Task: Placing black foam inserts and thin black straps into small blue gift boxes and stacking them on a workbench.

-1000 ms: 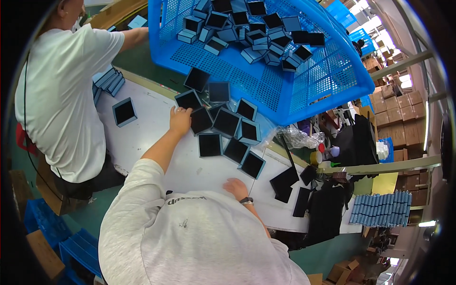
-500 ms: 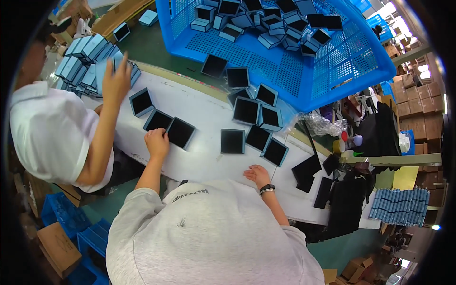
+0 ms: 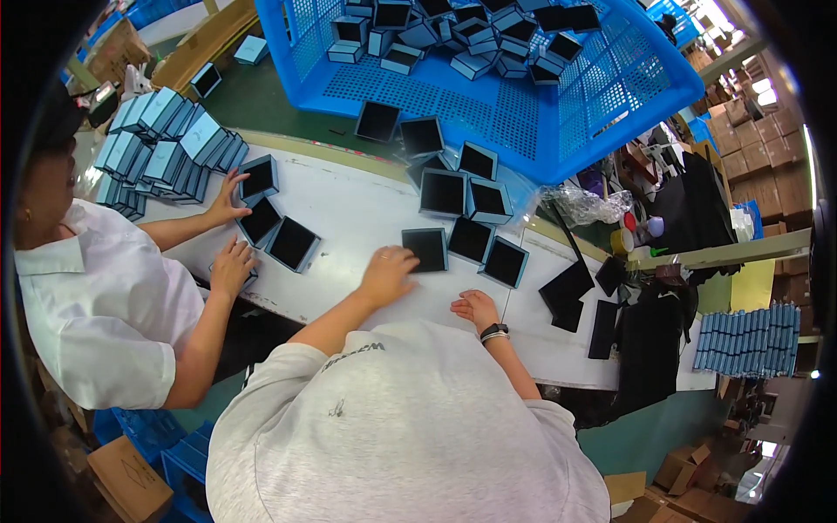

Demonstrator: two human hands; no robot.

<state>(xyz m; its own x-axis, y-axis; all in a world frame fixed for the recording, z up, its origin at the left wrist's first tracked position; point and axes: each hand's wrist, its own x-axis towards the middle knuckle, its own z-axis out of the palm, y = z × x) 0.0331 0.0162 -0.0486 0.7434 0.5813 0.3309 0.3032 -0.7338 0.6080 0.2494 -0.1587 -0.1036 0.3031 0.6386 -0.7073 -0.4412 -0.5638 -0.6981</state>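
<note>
My left hand [image 3: 388,277] is at the left edge of a shallow light-blue box with a black face [image 3: 425,250], its fingers loosely spread and touching the edge. My right hand [image 3: 475,309], with a dark band at the wrist, rests on the white table [image 3: 349,222], fingers apart and holding nothing. Beyond it lie a black-faced box [image 3: 503,262] and another one [image 3: 471,239]. More such boxes [image 3: 443,192] sit farther back, some overlapping. To the left, a tilted box [image 3: 292,244] lies between my left hand and a co-worker's hands.
A large blue crate [image 3: 602,148] full of similar boxes stands at the back. A co-worker's hand [image 3: 228,205] touches boxes at left, beside a stack of light-blue boxes [image 3: 166,166]. Black flat pieces [image 3: 602,329] and crumpled clear plastic [image 3: 580,205] lie at right.
My left hand has left the boxes at the left and moved right to the middle box. The co-worker's hands have come down to the boxes at left. My right hand stays put.
</note>
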